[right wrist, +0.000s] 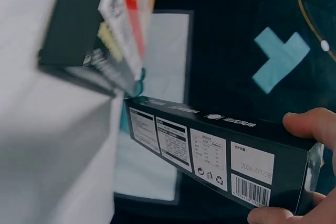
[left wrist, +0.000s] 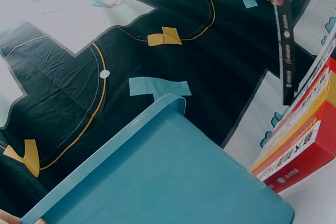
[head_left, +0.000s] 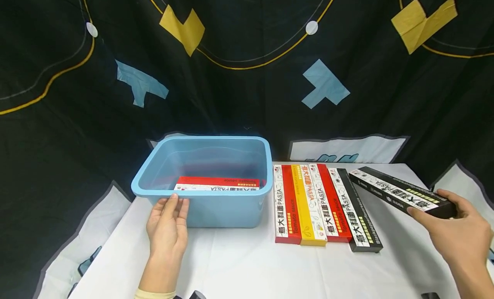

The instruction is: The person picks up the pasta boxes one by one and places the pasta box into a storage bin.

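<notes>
My left hand (head_left: 170,228) pinches the near rim of a light blue plastic tub (head_left: 221,213), its thumb up at the edge. Inside the tub lies a red and white pasta box (head_left: 220,182); the tub wall partly hides it. On the right, my right hand (head_left: 459,226) grips the near end of a black pasta box (head_left: 401,189), held tilted above the table. In the right wrist view, the thumb and fingers clasp this black box (right wrist: 202,145), with its printed labels and barcode facing the camera.
Beside the tub lie red boxes (head_left: 287,204), a yellow box (head_left: 308,204) and another black box (head_left: 356,211), side by side. They rest on a white-covered table (head_left: 251,264). A dark patterned cloth (head_left: 247,101) hangs behind.
</notes>
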`<state>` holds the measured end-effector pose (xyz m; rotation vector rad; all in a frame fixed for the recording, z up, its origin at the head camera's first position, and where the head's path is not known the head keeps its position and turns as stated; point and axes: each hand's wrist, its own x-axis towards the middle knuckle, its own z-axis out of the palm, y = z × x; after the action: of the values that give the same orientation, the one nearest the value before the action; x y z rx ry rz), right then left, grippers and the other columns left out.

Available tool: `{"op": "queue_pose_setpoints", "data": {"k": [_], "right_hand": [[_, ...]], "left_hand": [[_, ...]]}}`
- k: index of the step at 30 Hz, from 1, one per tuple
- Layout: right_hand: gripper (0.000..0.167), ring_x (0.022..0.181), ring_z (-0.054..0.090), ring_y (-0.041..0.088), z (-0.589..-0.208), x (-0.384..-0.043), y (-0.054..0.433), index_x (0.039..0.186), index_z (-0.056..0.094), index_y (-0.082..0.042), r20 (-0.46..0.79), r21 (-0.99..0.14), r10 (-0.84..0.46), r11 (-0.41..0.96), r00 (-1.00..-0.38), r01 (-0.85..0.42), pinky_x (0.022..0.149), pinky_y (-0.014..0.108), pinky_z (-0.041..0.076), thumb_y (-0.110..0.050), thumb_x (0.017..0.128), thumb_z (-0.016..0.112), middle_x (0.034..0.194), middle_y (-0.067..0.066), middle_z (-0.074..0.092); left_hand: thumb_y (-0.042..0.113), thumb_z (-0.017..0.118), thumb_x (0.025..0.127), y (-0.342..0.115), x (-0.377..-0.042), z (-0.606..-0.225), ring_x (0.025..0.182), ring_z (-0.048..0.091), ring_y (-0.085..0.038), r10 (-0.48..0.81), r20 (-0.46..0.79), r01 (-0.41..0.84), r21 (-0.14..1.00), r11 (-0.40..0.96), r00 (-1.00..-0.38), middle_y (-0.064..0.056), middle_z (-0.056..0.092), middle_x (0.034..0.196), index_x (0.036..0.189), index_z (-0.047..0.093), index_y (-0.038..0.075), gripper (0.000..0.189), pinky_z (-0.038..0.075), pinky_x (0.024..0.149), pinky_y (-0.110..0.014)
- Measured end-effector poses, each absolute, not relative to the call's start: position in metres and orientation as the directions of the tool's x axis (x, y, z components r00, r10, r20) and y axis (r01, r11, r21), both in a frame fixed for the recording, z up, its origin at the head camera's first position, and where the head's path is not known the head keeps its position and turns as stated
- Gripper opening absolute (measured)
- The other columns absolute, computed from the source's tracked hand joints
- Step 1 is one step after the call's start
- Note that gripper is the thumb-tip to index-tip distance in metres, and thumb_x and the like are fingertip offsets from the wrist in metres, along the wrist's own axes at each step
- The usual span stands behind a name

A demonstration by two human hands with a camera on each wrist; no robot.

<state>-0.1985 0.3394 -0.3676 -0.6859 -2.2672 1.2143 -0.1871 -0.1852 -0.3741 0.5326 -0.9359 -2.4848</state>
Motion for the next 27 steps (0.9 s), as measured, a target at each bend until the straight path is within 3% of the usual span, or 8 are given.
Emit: {"op": "queue_pose_setpoints", "data": {"k": [5, 11, 15, 22, 27], "right_hand": [[0.075, 0.077, 0.051, -0.003, -0.349, -0.199, 0.324, 0.130, 0.062, -0.027, 0.180, -0.914, 0.657, 0.388, -0.732, 0.123, 0.054, 0.002, 0.040, -0.015, 0.063, 0.094, 0.093, -0.022, 0.059], [0.071, 0.085, 0.050, 0.006, -0.325, -0.200, 0.298, 0.129, 0.064, -0.023, 0.224, -0.935, 0.584, 0.354, -0.780, -0.004, 0.057, 0.003, 0.044, -0.005, 0.066, 0.091, 0.111, -0.010, 0.060], [0.073, 0.094, 0.050, 0.011, -0.310, -0.203, 0.280, 0.131, 0.062, -0.017, 0.274, -0.945, 0.499, 0.296, -0.822, -0.136, 0.067, 0.003, 0.049, 0.004, 0.066, 0.088, 0.122, -0.002, 0.059], [0.066, 0.101, 0.049, 0.020, -0.293, -0.214, 0.247, 0.130, 0.060, -0.003, 0.426, -0.896, 0.278, -0.002, -0.861, -0.444, 0.076, 0.014, 0.056, 0.018, 0.070, 0.078, 0.128, 0.012, 0.053], [0.060, 0.105, 0.048, 0.025, -0.284, -0.225, 0.218, 0.132, 0.057, -0.002, 0.469, -0.877, 0.111, -0.057, -0.876, -0.477, 0.078, 0.019, 0.058, 0.013, 0.077, 0.076, 0.130, 0.015, 0.052]], "left_hand": [[0.013, 0.077, 0.085, -0.186, -0.188, -0.375, 0.114, 0.053, -0.017, -0.517, -0.191, 0.265, 0.683, -0.680, -0.834, -0.010, 0.046, 0.135, 0.115, 0.046, 0.006, 0.043, 0.053, 0.094, -0.027], [0.011, 0.077, 0.085, -0.186, -0.189, -0.374, 0.111, 0.054, -0.015, -0.513, -0.184, 0.275, 0.669, -0.690, -0.839, -0.011, 0.047, 0.133, 0.111, 0.047, 0.006, 0.040, 0.053, 0.094, -0.027], [0.011, 0.078, 0.083, -0.186, -0.188, -0.374, 0.111, 0.054, -0.016, -0.510, -0.186, 0.278, 0.660, -0.698, -0.840, -0.011, 0.047, 0.133, 0.111, 0.047, 0.006, 0.041, 0.053, 0.094, -0.028], [0.009, 0.074, 0.087, -0.186, -0.189, -0.375, 0.112, 0.054, -0.016, -0.511, -0.176, 0.277, 0.670, -0.689, -0.842, -0.011, 0.047, 0.133, 0.112, 0.047, 0.006, 0.037, 0.053, 0.094, -0.027], [0.009, 0.073, 0.088, -0.186, -0.188, -0.375, 0.111, 0.053, -0.016, -0.511, -0.182, 0.275, 0.670, -0.690, -0.840, -0.010, 0.047, 0.132, 0.112, 0.046, 0.007, 0.036, 0.053, 0.095, -0.027]]}}
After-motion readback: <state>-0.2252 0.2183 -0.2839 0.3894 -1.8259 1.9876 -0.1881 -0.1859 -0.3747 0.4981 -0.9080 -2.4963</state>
